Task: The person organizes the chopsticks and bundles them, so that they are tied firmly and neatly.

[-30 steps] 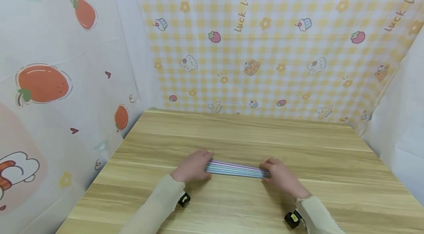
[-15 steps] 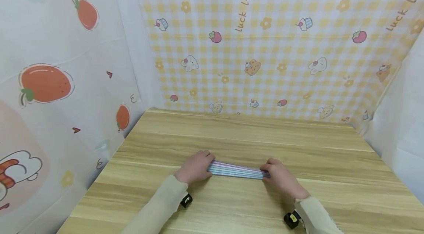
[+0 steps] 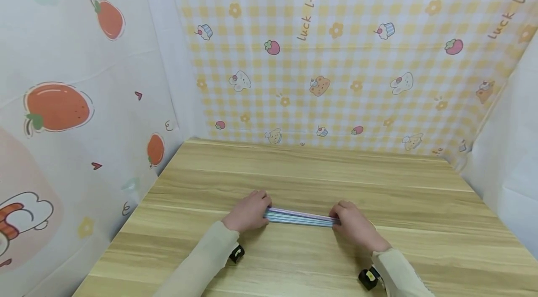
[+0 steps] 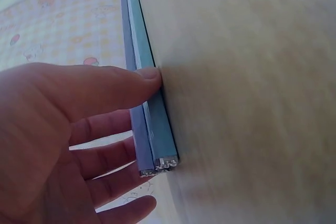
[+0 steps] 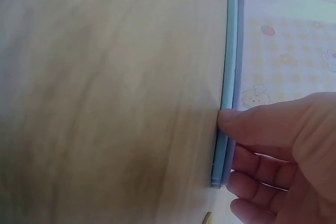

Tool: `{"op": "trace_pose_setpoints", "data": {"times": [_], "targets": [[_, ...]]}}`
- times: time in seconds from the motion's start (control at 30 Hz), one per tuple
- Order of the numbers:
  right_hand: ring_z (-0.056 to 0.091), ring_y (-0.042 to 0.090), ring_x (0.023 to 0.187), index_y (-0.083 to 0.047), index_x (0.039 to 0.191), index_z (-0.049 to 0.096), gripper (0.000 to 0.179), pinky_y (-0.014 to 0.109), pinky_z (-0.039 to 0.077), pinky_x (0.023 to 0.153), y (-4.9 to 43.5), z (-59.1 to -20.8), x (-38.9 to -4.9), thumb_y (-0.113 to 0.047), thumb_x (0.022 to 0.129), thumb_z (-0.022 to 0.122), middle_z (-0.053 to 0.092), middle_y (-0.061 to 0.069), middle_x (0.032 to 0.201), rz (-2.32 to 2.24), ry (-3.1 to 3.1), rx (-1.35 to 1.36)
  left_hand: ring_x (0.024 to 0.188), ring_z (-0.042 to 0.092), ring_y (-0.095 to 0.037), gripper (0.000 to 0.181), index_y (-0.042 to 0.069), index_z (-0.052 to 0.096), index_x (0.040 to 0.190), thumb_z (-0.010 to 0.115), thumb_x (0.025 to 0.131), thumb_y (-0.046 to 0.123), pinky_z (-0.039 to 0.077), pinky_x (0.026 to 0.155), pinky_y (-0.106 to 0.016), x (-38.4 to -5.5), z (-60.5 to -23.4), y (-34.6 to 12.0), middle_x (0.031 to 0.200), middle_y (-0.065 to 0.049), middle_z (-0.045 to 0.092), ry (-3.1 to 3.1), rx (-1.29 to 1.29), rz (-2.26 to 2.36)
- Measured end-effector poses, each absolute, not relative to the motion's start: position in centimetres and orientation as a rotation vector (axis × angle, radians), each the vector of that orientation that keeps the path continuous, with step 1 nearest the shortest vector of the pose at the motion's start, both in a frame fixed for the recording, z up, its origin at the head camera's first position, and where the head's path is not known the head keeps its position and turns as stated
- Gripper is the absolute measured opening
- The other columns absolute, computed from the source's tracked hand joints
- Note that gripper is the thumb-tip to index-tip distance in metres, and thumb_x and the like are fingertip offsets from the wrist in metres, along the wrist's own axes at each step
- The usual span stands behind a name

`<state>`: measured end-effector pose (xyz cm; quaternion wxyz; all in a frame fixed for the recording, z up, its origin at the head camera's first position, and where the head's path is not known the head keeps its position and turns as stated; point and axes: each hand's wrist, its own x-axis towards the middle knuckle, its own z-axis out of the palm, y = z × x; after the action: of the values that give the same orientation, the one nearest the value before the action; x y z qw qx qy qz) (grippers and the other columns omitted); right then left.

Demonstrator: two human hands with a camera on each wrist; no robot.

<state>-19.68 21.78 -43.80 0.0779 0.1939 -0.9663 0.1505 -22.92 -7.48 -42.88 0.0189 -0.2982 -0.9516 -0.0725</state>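
Note:
A bundle of long, thin, flat strips in pale blue, purple and pink (image 3: 300, 218) stretches between my two hands, close over the table. My left hand (image 3: 249, 212) pinches its left end, thumb on the near side and fingers behind. In the left wrist view a light blue strip (image 4: 161, 135) lies against a purple strip (image 4: 142, 142), and their ends look silvery and ragged. My right hand (image 3: 355, 224) pinches the right end the same way. Its thumb presses a blue strip (image 5: 229, 51) in the right wrist view. The strips' exact kind I cannot tell.
A wood-grain table (image 3: 294, 259) extends under both hands. Behind it hangs a yellow checked cloth (image 3: 336, 63) with cartoon prints. A white cloth with fruit prints (image 3: 105, 73) lines the left side, and a plain white one (image 3: 504, 157) the right.
The bundle looks narrower from front to back than before, its pink far edge now nearer the blue strips. Both hands keep their hold and have barely shifted.

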Motion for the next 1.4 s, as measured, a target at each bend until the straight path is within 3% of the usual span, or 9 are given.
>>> {"op": "trace_pose_setpoints", "data": {"times": [0.3, 0.6, 1.0, 1.4], "targets": [[0.048, 0.01, 0.074, -0.009, 0.08, 0.065, 0.017, 0.028, 0.045, 0.067, 21.72, -43.78, -19.81, 0.0, 0.072, 0.076, 0.055, -0.004, 0.079, 0.471, -2.919, 0.562, 0.08, 0.047, -0.012, 0.028, 0.008, 0.066, 0.099, 0.077, 0.077, 0.021, 0.045, 0.074, -0.027, -23.03, -42.72, -7.44, 0.091, 0.001, 0.056, -2.952, -0.948, -0.192], [0.048, 0.01, 0.073, -0.009, 0.078, 0.066, 0.015, 0.026, 0.045, 0.066, 21.84, -43.71, -19.77, 0.003, 0.074, 0.074, 0.055, -0.004, 0.077, 0.418, -2.891, 0.641, 0.075, 0.043, -0.012, 0.02, 0.012, 0.064, 0.088, 0.077, 0.076, 0.02, 0.041, 0.07, -0.025, -23.18, -42.66, -7.37, 0.08, 0.005, 0.049, -2.949, -0.967, -0.187], [0.051, 0.011, 0.074, -0.011, 0.077, 0.064, 0.017, 0.029, 0.046, 0.067, 21.59, -43.86, -19.95, 0.002, 0.073, 0.075, 0.057, -0.005, 0.077, 0.426, -2.919, 0.614, 0.078, 0.046, -0.013, 0.022, 0.014, 0.064, 0.088, 0.079, 0.076, 0.026, 0.043, 0.073, -0.027, -23.11, -42.76, -7.36, 0.084, 0.004, 0.054, -2.938, -0.971, -0.09], [0.05, 0.009, 0.07, -0.01, 0.076, 0.061, 0.018, 0.025, 0.045, 0.062, 21.5, -43.67, -19.82, 0.005, 0.075, 0.072, 0.056, -0.005, 0.075, 0.473, -2.936, 0.615, 0.071, 0.048, -0.01, 0.016, 0.012, 0.061, 0.086, 0.075, 0.077, 0.014, 0.044, 0.068, -0.027, -22.69, -42.57, -7.05, 0.075, 0.006, 0.055, -2.982, -0.941, -0.215]]}}
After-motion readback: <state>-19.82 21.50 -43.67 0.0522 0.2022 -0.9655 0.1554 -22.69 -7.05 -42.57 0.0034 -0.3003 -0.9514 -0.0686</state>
